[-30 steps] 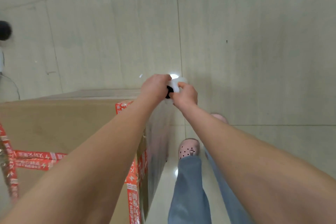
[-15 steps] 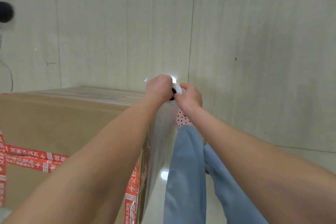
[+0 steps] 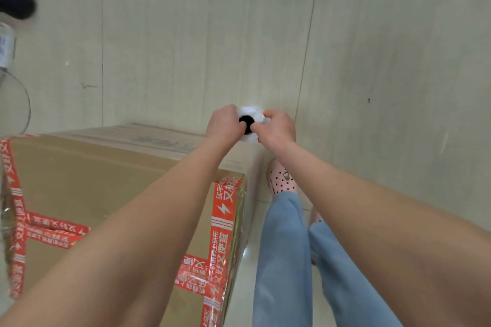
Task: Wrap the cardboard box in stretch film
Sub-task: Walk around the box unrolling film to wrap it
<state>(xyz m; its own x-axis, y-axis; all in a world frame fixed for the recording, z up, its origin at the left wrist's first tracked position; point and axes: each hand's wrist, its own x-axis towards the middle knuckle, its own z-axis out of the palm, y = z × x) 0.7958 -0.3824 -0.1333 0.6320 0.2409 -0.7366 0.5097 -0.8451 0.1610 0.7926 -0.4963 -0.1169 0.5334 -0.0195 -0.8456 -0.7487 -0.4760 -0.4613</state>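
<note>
Looks mid-wrap to me: left hand [image 3: 224, 126] and right hand [image 3: 280, 129] both grip the stretch film roll [image 3: 248, 114], core hole facing the camera, just off the far right corner of the cardboard box [image 3: 93, 180] on the floor [image 3: 372, 34]. There's a shiny film [image 3: 239, 236] sheen down the box's right side. The top shows only cardboard and red tape [image 3: 223, 210], so I'd guess more passes are needed.
</note>
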